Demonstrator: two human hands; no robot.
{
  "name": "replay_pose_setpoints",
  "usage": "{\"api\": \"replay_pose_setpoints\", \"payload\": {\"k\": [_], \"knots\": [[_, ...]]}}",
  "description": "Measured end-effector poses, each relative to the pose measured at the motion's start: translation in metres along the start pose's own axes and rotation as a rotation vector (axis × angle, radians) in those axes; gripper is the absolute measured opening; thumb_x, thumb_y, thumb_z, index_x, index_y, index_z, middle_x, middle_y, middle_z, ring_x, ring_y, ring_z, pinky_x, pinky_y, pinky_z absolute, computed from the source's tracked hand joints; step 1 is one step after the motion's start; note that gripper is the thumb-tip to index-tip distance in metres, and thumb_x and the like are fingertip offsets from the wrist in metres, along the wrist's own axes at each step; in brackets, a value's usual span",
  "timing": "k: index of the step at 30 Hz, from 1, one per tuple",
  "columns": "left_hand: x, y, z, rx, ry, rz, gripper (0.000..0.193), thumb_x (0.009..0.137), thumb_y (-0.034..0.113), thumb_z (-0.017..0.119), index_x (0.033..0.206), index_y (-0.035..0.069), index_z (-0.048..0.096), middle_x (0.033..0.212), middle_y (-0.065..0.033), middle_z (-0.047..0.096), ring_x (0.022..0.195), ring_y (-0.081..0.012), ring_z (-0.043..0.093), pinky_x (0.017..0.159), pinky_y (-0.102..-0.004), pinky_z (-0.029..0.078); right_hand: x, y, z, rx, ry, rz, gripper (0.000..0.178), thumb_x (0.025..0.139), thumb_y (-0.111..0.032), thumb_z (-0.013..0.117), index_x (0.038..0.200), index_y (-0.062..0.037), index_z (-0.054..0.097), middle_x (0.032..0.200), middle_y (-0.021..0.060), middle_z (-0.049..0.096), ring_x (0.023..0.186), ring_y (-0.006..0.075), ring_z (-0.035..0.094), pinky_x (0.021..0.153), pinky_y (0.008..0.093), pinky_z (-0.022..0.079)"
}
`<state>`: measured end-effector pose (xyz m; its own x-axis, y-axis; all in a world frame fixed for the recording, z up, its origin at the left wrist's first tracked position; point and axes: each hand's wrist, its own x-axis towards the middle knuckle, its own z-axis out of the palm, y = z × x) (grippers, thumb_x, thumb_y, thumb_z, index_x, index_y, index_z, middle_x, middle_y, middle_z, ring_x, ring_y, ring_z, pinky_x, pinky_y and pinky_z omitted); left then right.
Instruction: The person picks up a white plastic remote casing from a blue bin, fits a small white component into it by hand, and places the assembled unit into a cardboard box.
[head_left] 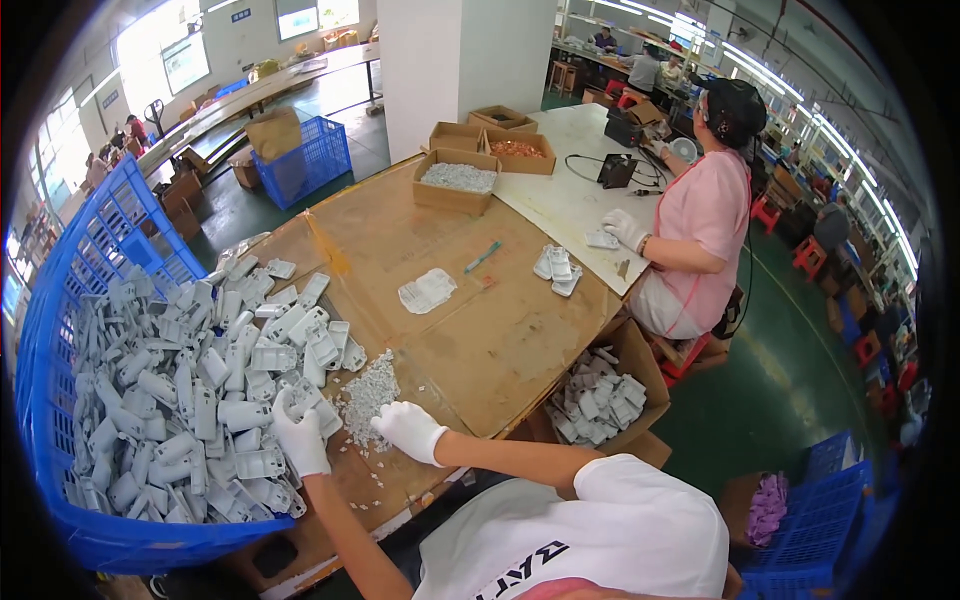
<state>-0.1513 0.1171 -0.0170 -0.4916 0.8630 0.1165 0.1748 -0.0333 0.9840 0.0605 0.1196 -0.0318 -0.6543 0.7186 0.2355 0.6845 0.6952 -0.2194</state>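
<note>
My left hand [297, 435], in a white glove, grips a grey plastic housing part [299, 397] at the edge of a big heap of the same grey parts [190, 390]. My right hand [407, 428], also gloved, rests with curled fingers at the near edge of a small pile of tiny white pieces [368, 395] on the cardboard-covered table [470, 330]. Whether it pinches one of the pieces is hidden.
A blue plastic crate [60, 400] tipped on its side spills the grey parts. A cardboard box of grey parts [600, 400] sits below the table's right edge. Small boxes [457, 180] stand at the far end. A person in pink [700, 220] works at the right.
</note>
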Motion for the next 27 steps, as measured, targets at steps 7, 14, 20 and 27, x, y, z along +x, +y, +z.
{"api": "replay_pose_setpoints", "payload": {"k": [7,14,20,27], "knots": [[-0.057,0.029,-0.016,-1.036,-0.386,-0.359,0.072,0.08,-0.009,0.06,0.149,0.004,0.041,0.123,-0.0059,0.055,0.103,-0.0159,0.062,0.091,-0.0317,0.056,-0.005,0.006,-0.008,0.012,-0.029,-0.058,0.004,0.082,-0.009,0.063,0.085,-0.0079,0.065,0.091,0.0147,0.065,0.088,0.0315,0.068,0.078,0.0407,0.056],[-0.097,0.041,0.002,-0.492,-0.139,-0.351,0.044,0.088,0.003,0.065,0.131,0.0,0.057,0.117,-0.0098,0.067,0.1,-0.0172,0.067,0.084,-0.032,0.058,0.0,0.04,-0.018,0.263,0.085,-0.072,0.008,0.08,-0.003,0.063,0.087,-0.0032,0.065,0.081,0.0201,0.063,0.08,0.0401,0.064,0.073,0.0476,0.054],[-0.102,0.038,0.016,0.094,0.034,0.007,0.043,0.08,0.008,0.069,0.122,-0.002,0.062,0.108,-0.0186,0.071,0.103,-0.0242,0.07,0.09,-0.034,0.052,0.01,0.018,-0.063,0.77,0.197,0.266,0.015,0.089,-0.004,0.071,0.103,-0.0003,0.068,0.087,0.0089,0.072,0.069,0.0133,0.065,0.069,0.0273,0.053],[-0.112,0.05,0.017,0.156,0.098,-0.027,0.038,0.082,0.009,0.071,0.119,0.001,0.064,0.108,-0.0163,0.071,0.099,-0.0277,0.071,0.087,-0.0352,0.054,0.013,-0.037,-0.067,0.792,0.251,0.0,0.013,0.085,-0.002,0.072,0.097,-0.0064,0.072,0.088,0.0068,0.068,0.068,0.0161,0.064,0.063,0.0276,0.051]]}}
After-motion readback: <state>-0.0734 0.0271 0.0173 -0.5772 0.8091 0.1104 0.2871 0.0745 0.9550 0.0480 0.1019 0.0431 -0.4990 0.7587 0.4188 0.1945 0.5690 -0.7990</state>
